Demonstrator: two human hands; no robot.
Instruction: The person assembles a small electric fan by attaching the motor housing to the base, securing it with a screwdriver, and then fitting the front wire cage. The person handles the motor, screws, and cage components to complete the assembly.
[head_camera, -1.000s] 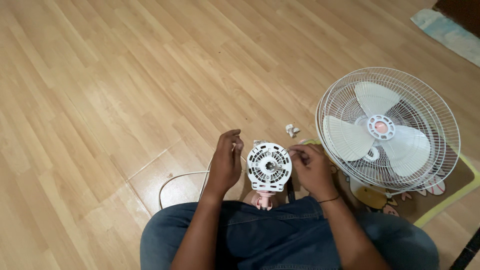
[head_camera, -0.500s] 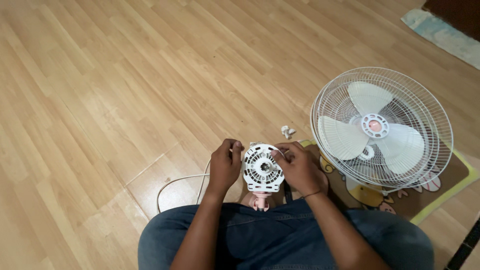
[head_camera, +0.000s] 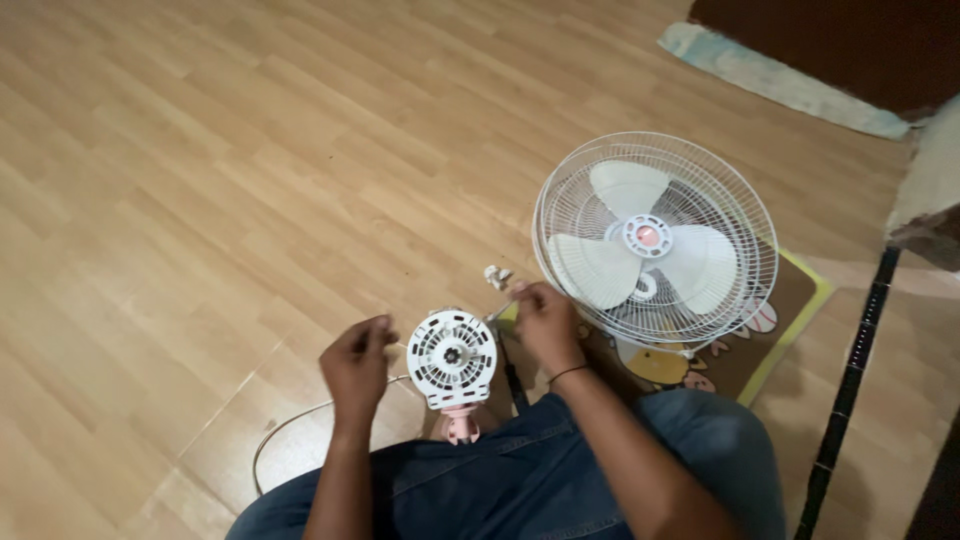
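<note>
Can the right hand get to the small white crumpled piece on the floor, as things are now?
Probably yes. The right hand is close to the white crumpled piece, with only bare wooden floor between them. The fan cage lies off to the side.

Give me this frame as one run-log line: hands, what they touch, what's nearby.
left hand: curled beside white motor housing, contact unclear | right hand: pinching small item, unidentifiable | fan cage with blades: on mat | white scrap: on wood floor

Open floor lying to the left; clutter crowding the right

Bare wooden floor (head_camera: 200, 180) is lying open leftward; the fan cage (head_camera: 655, 238), mat (head_camera: 790, 300) and black pole (head_camera: 850, 380) are blocking the right; the motor housing (head_camera: 452, 359) is standing between the hands.
</note>
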